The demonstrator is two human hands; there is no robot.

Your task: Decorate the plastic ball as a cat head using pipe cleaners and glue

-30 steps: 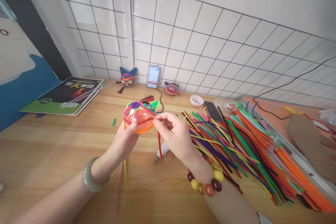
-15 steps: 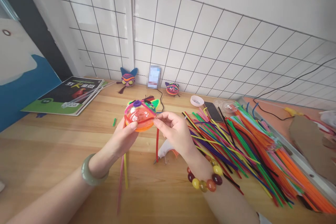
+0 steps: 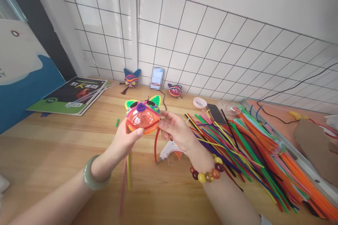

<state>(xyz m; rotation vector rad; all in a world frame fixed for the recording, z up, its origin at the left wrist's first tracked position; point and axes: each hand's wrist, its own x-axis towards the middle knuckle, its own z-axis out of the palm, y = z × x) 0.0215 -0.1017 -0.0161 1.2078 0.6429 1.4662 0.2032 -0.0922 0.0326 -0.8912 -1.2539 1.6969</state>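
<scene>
A clear round ornament (image 3: 144,116) is wrapped in coloured pipe cleaners, with green ears, dark eyes and a purple nose facing me. My left hand (image 3: 126,137) grips its lower left, thumb across the front. At its right edge, my right hand (image 3: 175,130) is closed with fingertips on the rim, where a red pipe cleaner (image 3: 156,146) hangs down. Pink (image 3: 123,186) and yellow (image 3: 128,174) pipe cleaners extend below my left hand. Behind my right hand lies a white glue gun (image 3: 168,149), partly hidden.
Many pipe cleaners (image 3: 224,140) spread over the right side. Two finished ornaments, one blue-eared (image 3: 131,79) and one pink (image 3: 175,90), stand by the wall beside a lit phone (image 3: 157,78). A pink bowl (image 3: 200,103), dark phone (image 3: 216,114) and magazine (image 3: 71,95) lie on the table (image 3: 79,154).
The ornament has tilted so its ears and eyes show more fully. The red strip's upper part has shifted left, and more of the glue gun is visible. The view has moved slightly.
</scene>
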